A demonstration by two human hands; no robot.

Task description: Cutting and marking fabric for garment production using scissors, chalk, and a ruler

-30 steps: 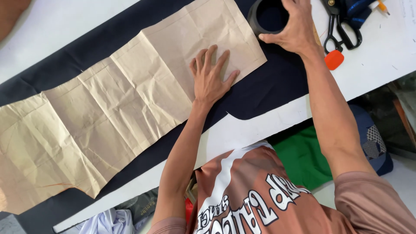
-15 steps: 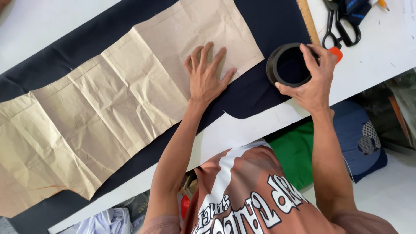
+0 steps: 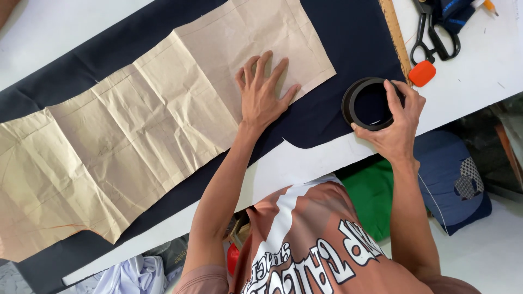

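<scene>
On the worktop [image 3: 474, 71], your right hand [image 3: 395, 128] clasps the black ring [image 3: 370, 103]; it looks stiff and light. Your left hand [image 3: 264, 92], spread flat, presses the thin, crease-prone paper pattern [image 3: 136, 141].

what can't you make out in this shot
Head view, the only one:
- Paper pattern: its left end runs off the frame edge.
- Scissors: blades cut off by the top edge.
- Black ring: its near rim is hidden under the right hand.
- Dark cloth: mostly covered by the pattern, which the left hand presses flat.
</scene>
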